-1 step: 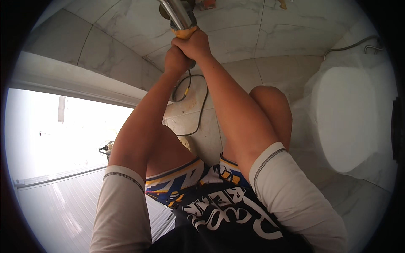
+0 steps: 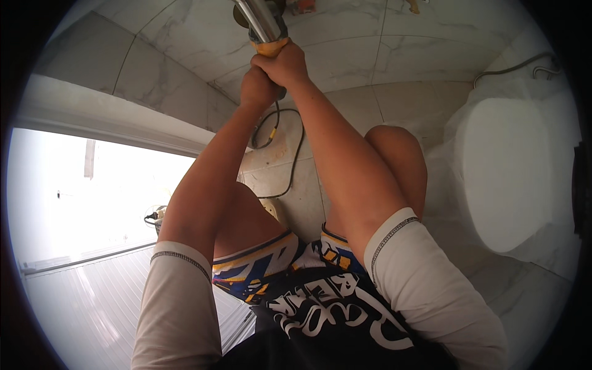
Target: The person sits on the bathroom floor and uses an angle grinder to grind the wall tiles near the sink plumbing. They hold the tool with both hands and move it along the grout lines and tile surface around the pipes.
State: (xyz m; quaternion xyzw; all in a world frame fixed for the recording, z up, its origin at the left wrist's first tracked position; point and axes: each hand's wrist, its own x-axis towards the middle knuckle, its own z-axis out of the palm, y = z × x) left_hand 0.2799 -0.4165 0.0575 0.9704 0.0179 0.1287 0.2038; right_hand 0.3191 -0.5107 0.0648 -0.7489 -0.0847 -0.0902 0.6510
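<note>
A yellow power tool (image 2: 270, 48) with a bright metal upper part and a dark disc behind it is held up against the marbled tiles at the top of the view. My right hand (image 2: 285, 65) is closed round the tool just below the yellow housing. Just below and to the left, my left hand (image 2: 258, 86) is wrapped round its lower body, partly hidden by the right one. A black cord (image 2: 296, 160) with a yellow band runs down from the tool and loops on the tiled floor. A small orange-red piece (image 2: 304, 6) shows behind the tool.
A white toilet (image 2: 505, 172) under translucent plastic stands at my right, with hoses (image 2: 524, 61) above it. At my left are a tiled ledge (image 2: 92, 61), a bright opening and a white ribbed panel (image 2: 80, 308). A plug (image 2: 154, 217) shows near my left forearm. My bent knees are below my arms.
</note>
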